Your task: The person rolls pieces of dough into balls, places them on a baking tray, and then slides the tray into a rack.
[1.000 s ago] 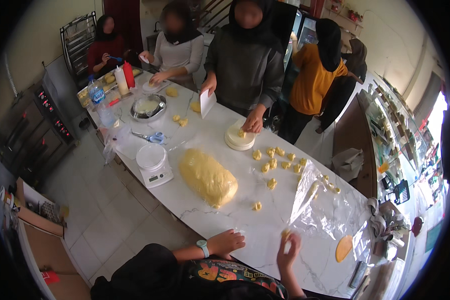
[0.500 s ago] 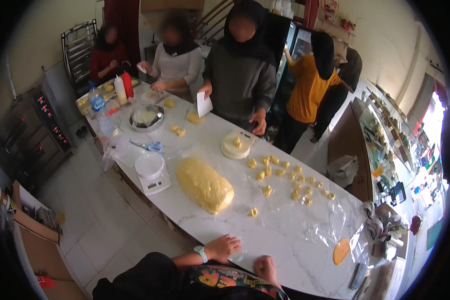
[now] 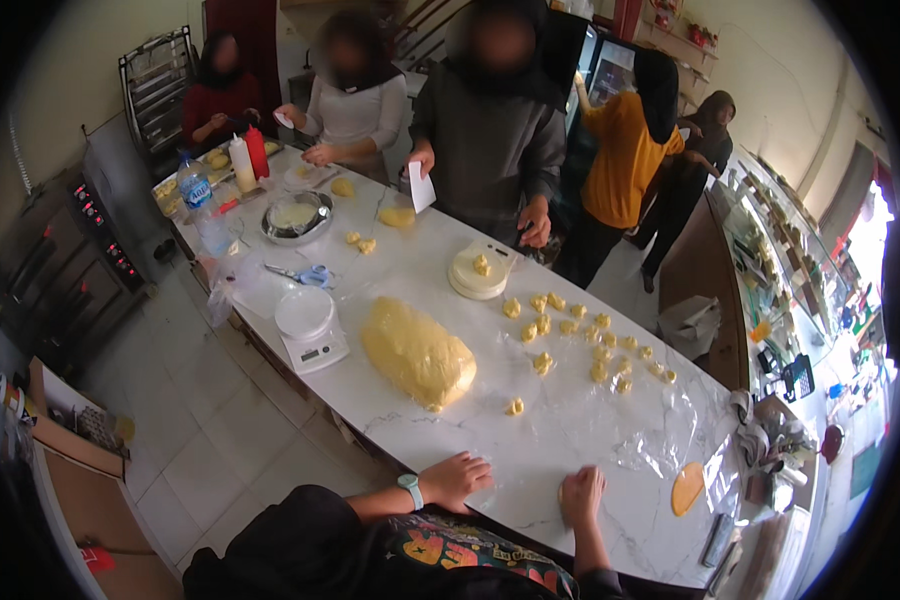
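- The white digital scale [image 3: 313,335] stands near the edge of the counter [image 3: 540,445], its pan bare; its display faces the wearer's side, perhaps so it can be read from there.
- The large yellow dough block [image 3: 417,355] lies beside it, between wearer and co-worker, a spot that seems to suit both.
- Across the counter, a co-worker's hand [image 3: 422,158] grips a white card [image 3: 422,187], held upright, perhaps as a scraper.
- The left hand [image 3: 457,482] rests at the near edge, apparently bracing the body; its fingers are loosely extended, with nothing visible in them.
- A cream scale [image 3: 480,270] bears one dough lump [image 3: 482,265], presumably for weighing.
- The right hand [image 3: 582,495] is down on the counter, fingers curled under. A yellowish edge shows beside it, but I cannot tell whether they grip dough.
- Beyond it, small dough pieces [image 3: 602,354] sit mostly apart, likely so they won't stick.
- Clear plastic film [image 3: 660,445] lies crumpled near them, perhaps as a cover.
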The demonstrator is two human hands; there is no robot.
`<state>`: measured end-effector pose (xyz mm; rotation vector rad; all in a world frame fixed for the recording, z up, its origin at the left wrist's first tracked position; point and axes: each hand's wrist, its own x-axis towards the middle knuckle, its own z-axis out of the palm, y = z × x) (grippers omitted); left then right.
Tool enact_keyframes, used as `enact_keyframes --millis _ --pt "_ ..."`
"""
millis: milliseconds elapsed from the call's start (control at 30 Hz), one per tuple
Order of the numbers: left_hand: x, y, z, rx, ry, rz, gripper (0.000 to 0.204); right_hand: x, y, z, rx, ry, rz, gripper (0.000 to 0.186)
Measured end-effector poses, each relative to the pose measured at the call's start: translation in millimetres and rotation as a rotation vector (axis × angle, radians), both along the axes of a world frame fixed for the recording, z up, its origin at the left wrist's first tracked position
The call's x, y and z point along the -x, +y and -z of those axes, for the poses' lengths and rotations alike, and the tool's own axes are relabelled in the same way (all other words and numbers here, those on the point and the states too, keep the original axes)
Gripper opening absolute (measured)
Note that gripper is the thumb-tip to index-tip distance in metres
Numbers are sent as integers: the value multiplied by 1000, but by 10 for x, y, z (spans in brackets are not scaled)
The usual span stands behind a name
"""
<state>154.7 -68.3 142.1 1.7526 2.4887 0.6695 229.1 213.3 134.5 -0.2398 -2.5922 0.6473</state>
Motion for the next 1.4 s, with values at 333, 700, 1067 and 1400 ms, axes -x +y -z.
enact_keyframes --millis 333,700,1067,1400 --pt "50 47 -27 -111 81 -13 61 -298 -256 94 376 51 -190 18" --pt "18 36 78 1 7 -12 67 -370 -245 94 292 -165 -212 18" --pt "22 84 35 -15 88 3 60 -391 -391 132 467 -17 -232 21" --pt "72 195 159 -13 129 -23 58 22 -453 336 312 56 -17 11"
